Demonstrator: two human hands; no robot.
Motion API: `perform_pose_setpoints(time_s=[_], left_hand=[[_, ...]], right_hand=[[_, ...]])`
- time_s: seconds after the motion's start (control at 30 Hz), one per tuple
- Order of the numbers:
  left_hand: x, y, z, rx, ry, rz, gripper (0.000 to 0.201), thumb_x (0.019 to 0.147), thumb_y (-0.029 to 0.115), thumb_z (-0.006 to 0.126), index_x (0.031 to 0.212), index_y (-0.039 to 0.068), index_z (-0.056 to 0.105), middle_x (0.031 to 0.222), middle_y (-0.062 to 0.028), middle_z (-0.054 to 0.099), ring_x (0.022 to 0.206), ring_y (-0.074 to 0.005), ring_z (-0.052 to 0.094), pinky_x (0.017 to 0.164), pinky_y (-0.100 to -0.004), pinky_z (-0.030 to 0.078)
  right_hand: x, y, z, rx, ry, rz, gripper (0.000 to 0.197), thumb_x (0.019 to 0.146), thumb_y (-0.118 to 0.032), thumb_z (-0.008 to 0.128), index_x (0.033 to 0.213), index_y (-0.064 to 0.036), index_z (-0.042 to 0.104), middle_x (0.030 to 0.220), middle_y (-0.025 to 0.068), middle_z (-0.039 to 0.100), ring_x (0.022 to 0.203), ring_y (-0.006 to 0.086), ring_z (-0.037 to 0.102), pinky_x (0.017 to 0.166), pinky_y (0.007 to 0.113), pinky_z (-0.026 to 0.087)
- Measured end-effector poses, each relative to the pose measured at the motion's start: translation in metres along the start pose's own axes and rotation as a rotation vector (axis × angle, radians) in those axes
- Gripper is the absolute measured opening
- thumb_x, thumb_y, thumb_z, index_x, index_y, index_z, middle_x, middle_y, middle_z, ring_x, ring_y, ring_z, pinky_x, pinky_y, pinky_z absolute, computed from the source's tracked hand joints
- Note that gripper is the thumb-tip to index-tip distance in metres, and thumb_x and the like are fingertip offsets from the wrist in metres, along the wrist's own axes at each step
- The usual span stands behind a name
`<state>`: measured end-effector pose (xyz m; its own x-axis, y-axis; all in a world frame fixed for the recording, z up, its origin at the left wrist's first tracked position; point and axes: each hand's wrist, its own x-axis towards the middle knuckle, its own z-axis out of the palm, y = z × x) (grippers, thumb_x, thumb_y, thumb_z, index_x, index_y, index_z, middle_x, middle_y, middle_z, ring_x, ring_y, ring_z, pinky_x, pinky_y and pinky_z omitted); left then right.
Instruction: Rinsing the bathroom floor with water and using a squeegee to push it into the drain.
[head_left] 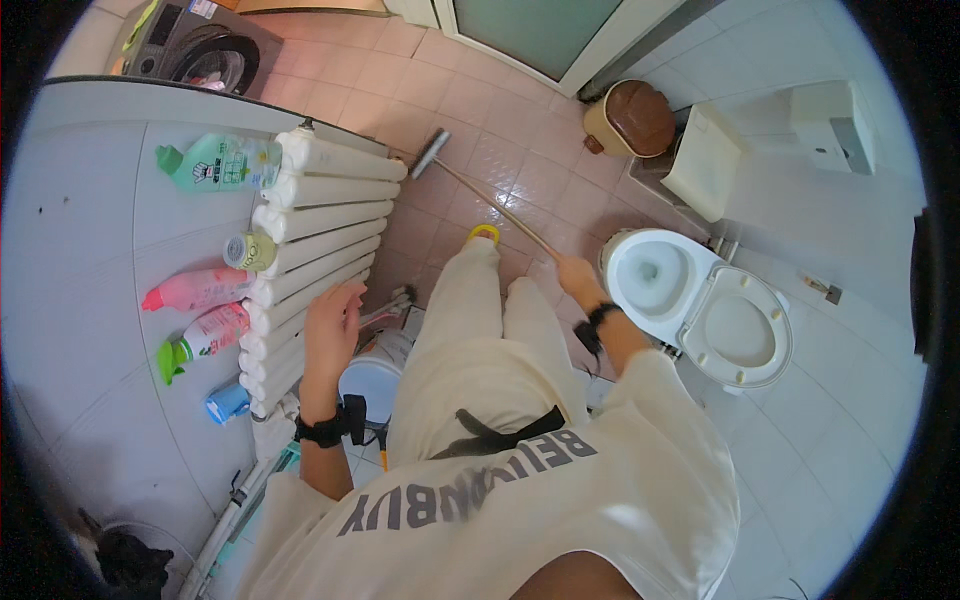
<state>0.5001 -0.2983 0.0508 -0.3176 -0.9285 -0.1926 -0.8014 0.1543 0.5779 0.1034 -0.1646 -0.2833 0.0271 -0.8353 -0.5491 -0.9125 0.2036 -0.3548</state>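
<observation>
My right hand [578, 278] is closed round the wooden stick [500, 208] of a long-handled floor tool. Its narrow grey-and-white bar-shaped head [431, 155] rests on the pink tiles beyond the radiator's far end; whether it is a mop or a brush I cannot tell. Nothing shows in my left hand [336, 315], which hovers beside the white radiator [325, 230] with its fingers loosely bent and apart. Below that hand stand a toilet brush [402, 297] and a pale bucket [372, 375].
On my right is a toilet [650, 275] with its lid raised, beyond it a brown-lidded bin [640, 118]. Bottles line the radiator top, among them a green one [225, 163] and a pink one [200, 289]. The tiled floor [500, 165] shines wet. A washing machine [205, 50] stands far left.
</observation>
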Motion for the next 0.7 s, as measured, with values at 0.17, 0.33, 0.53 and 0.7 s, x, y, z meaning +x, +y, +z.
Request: perform_pose_setpoints(time_s=[0.17, 0.33, 0.53, 0.7], left_hand=[[-0.046, 0.029, 0.003, 0.078, 0.061, -0.069, 0.017, 0.080, -0.003, 0.053, 0.094, 0.003, 0.061, 0.077, -0.0125, 0.060, 0.074, -0.0314, 0.058, 0.069, -0.0380, 0.044], [-0.105, 0.045, 0.020, 0.083, 0.119, -0.156, 0.017, 0.081, -0.002, 0.053, 0.094, 0.002, 0.062, 0.077, -0.0134, 0.060, 0.072, -0.0311, 0.058, 0.068, -0.0379, 0.044], [-0.137, 0.058, 0.040, 0.082, 0.146, -0.129, 0.018, 0.081, -0.002, 0.052, 0.095, 0.002, 0.061, 0.078, -0.0130, 0.060, 0.072, -0.0295, 0.059, 0.068, -0.0372, 0.044], [-0.166, 0.050, 0.043, 0.094, 0.127, -0.144, 0.017, 0.082, -0.002, 0.051, 0.095, 0.002, 0.061, 0.077, -0.0129, 0.059, 0.073, -0.0297, 0.058, 0.069, -0.0366, 0.044]], right_hand=[[0.076, -0.037, -0.001, -0.012, -0.118, 0.013, 0.050, 0.090, -0.012, 0.035, 0.139, -0.0237, 0.036, 0.095, 0.0218, 0.064, 0.085, 0.0393, 0.063, 0.075, 0.050, 0.050], [-0.046, 0.058, 0.036, 0.157, 0.103, -0.116, 0.049, 0.091, -0.011, 0.034, 0.138, -0.0233, 0.039, 0.101, 0.0241, 0.063, 0.092, 0.0409, 0.060, 0.083, 0.050, 0.047], [-0.228, 0.148, 0.011, 0.012, -0.188, 0.158, 0.051, 0.088, -0.009, 0.043, 0.136, -0.0248, 0.041, 0.091, 0.0233, 0.063, 0.084, 0.0408, 0.061, 0.076, 0.051, 0.046], [-0.272, 0.150, 0.007, 0.117, -0.068, 0.072, 0.045, 0.088, -0.011, 0.044, 0.132, -0.0217, 0.047, 0.077, 0.0245, 0.061, 0.075, 0.0407, 0.060, 0.070, 0.050, 0.046]])
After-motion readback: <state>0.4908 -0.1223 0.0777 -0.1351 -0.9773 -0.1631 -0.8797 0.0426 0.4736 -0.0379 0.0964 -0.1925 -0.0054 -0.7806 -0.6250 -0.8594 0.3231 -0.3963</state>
